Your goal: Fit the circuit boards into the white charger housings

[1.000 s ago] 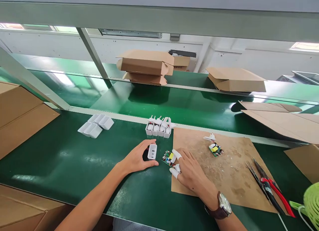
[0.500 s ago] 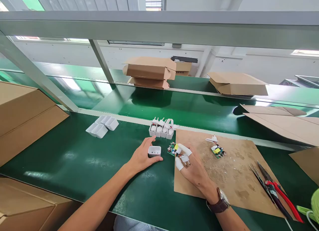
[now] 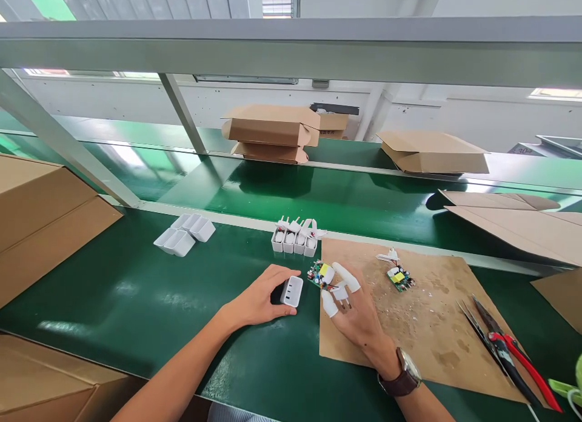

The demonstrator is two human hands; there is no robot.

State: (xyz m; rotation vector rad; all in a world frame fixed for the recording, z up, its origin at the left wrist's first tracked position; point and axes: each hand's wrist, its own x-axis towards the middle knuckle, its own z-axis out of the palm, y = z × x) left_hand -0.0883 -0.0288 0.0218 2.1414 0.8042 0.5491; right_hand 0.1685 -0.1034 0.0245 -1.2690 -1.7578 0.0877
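Observation:
Between thumb and fingers, my left hand [image 3: 262, 298] grips a white charger housing [image 3: 291, 291], its end with small dark slots showing. My right hand [image 3: 357, 310], with white covers on thumb and finger, pinches a small green circuit board [image 3: 319, 273] wired to a white two-pin plug piece [image 3: 340, 293]. The board is just right of the housing, apart from it. Behind my hands stands a row of several white housings [image 3: 293, 243] with plug parts and wires on top. A second circuit board [image 3: 400, 277] with a plug piece lies on the brown cardboard sheet [image 3: 436, 325].
Several white housings [image 3: 184, 234] sit at the left. Tweezers [image 3: 482, 337] and red-handled cutters [image 3: 513, 349] lie at the right. A large cardboard box [image 3: 50, 216] borders the left side. A metal frame bar [image 3: 291, 55] crosses above the green table [image 3: 136, 288]; further boxes [image 3: 273, 128] stand behind.
My left hand has drawn toward me and slightly right, tilting the housing from lying level to nearly upright. My right hand, holding the board, has barely shifted.

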